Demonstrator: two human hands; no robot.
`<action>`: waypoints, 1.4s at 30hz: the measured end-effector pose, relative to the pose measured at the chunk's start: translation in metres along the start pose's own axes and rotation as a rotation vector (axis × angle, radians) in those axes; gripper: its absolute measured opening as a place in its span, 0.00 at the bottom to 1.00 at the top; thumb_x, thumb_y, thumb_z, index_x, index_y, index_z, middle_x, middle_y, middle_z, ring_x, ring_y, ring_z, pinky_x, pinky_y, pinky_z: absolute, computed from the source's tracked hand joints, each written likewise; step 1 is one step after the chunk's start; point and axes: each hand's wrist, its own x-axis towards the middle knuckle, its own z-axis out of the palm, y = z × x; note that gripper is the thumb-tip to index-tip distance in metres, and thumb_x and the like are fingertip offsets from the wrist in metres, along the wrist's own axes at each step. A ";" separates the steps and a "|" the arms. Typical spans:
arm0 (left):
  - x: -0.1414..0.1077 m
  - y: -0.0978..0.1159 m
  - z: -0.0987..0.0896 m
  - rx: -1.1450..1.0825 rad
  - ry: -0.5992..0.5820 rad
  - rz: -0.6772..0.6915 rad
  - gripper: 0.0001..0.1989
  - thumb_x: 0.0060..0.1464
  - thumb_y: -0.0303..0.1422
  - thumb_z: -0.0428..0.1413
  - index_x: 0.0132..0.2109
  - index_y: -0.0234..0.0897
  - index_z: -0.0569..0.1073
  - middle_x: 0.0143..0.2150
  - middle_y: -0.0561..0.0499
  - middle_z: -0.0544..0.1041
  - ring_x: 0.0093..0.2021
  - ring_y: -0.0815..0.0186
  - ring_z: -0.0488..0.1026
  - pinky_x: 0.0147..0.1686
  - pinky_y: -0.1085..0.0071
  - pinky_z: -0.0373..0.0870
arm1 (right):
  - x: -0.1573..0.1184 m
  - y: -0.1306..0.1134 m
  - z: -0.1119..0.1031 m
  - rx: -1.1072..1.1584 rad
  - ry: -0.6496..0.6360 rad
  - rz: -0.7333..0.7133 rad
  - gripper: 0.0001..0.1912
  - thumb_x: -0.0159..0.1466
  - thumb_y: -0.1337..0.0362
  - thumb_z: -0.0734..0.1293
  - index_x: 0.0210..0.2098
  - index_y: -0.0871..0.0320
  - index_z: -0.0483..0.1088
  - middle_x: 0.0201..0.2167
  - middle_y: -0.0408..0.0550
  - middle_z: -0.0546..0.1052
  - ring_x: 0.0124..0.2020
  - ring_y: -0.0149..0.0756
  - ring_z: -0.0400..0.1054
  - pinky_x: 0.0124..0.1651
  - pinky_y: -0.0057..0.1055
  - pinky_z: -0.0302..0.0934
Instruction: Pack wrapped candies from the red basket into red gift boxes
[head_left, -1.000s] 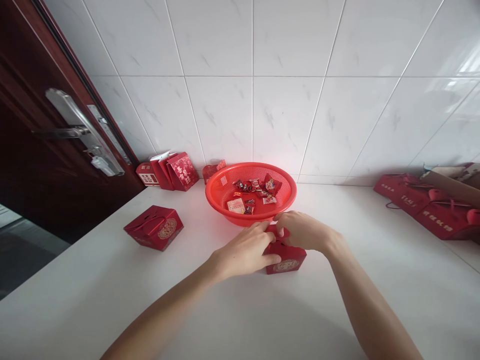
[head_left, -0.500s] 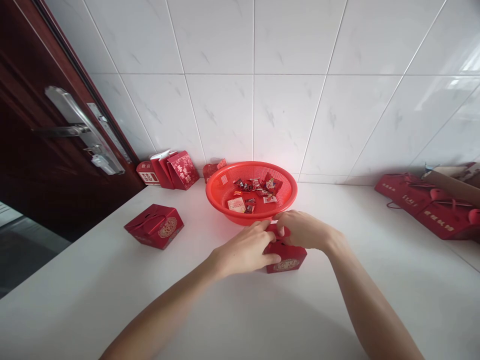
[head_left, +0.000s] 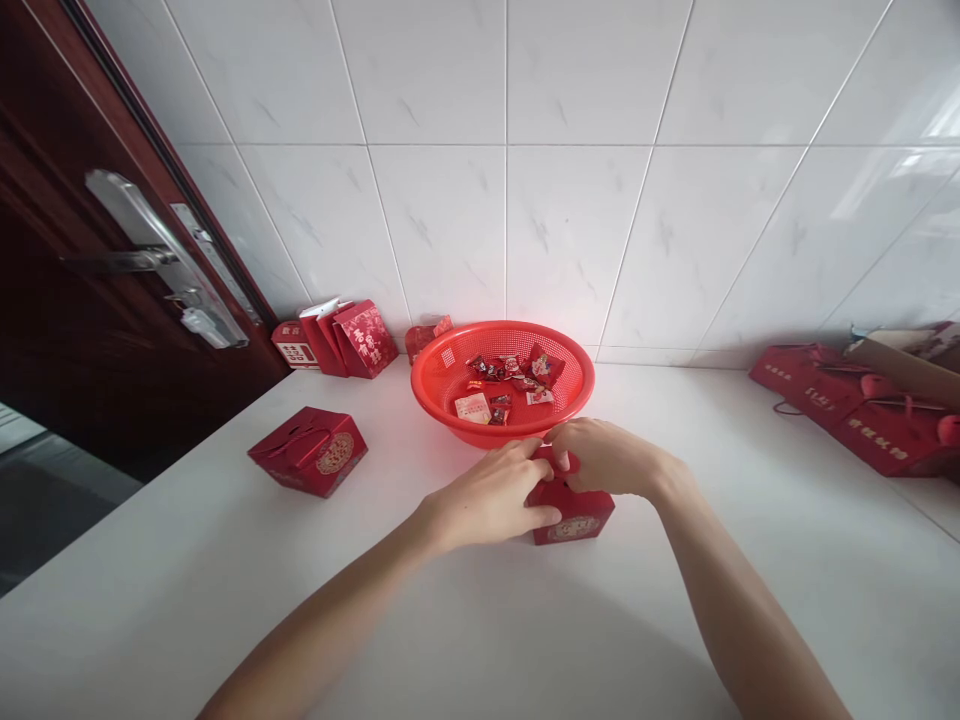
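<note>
Left grip [head_left: 499,500] clasps the red box [head_left: 581,512]; right grip [head_left: 604,456] arches over its top, its hold hidden.

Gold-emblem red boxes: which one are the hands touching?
The box in front of the red basket; the other box, farther left, stands untouched.

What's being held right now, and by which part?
A red box: the left hand holds its left side; the right hand is at its top, its exact grip hidden.

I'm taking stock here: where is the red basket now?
In the head view, the red basket sits near the centre, by the tiled wall, just beyond the red box the left hand and right hand touch.
</note>
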 end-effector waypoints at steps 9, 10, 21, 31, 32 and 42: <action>-0.003 0.010 -0.007 -0.017 -0.041 -0.042 0.21 0.56 0.37 0.60 0.57 0.47 0.71 0.60 0.47 0.70 0.61 0.50 0.68 0.57 0.56 0.69 | -0.003 0.007 -0.001 0.048 -0.003 -0.016 0.09 0.51 0.75 0.63 0.22 0.56 0.60 0.27 0.42 0.70 0.26 0.30 0.59 0.27 0.30 0.49; -0.003 0.011 -0.007 -0.027 -0.037 -0.035 0.22 0.55 0.37 0.61 0.58 0.47 0.71 0.60 0.48 0.70 0.61 0.50 0.68 0.56 0.57 0.69 | -0.005 0.008 -0.002 0.064 -0.006 -0.020 0.09 0.50 0.75 0.64 0.23 0.56 0.61 0.28 0.42 0.71 0.27 0.31 0.60 0.27 0.29 0.49; -0.005 0.011 -0.006 -0.122 -0.036 -0.101 0.27 0.51 0.39 0.64 0.58 0.46 0.67 0.60 0.47 0.71 0.59 0.51 0.70 0.52 0.59 0.71 | -0.014 0.010 -0.010 0.115 -0.019 0.025 0.10 0.50 0.73 0.65 0.23 0.55 0.58 0.29 0.43 0.70 0.29 0.33 0.62 0.24 0.29 0.50; -0.004 0.014 -0.007 -0.086 -0.050 -0.138 0.22 0.52 0.37 0.63 0.52 0.43 0.67 0.55 0.47 0.73 0.53 0.52 0.73 0.43 0.62 0.71 | -0.030 0.015 -0.019 0.221 -0.012 0.168 0.13 0.55 0.68 0.68 0.41 0.54 0.69 0.47 0.48 0.75 0.42 0.41 0.69 0.21 0.27 0.55; -0.004 0.014 -0.007 -0.078 -0.054 -0.141 0.20 0.52 0.37 0.63 0.51 0.43 0.68 0.55 0.46 0.73 0.53 0.52 0.73 0.43 0.62 0.71 | -0.031 0.014 -0.019 0.215 -0.021 0.172 0.14 0.55 0.68 0.68 0.41 0.53 0.69 0.47 0.49 0.75 0.43 0.42 0.70 0.21 0.27 0.56; -0.002 0.012 -0.006 -0.016 -0.071 -0.161 0.15 0.52 0.36 0.60 0.45 0.42 0.65 0.49 0.47 0.74 0.46 0.53 0.74 0.36 0.63 0.69 | -0.026 0.010 -0.012 0.164 -0.096 0.199 0.26 0.50 0.63 0.74 0.47 0.53 0.66 0.46 0.49 0.74 0.48 0.46 0.69 0.30 0.30 0.58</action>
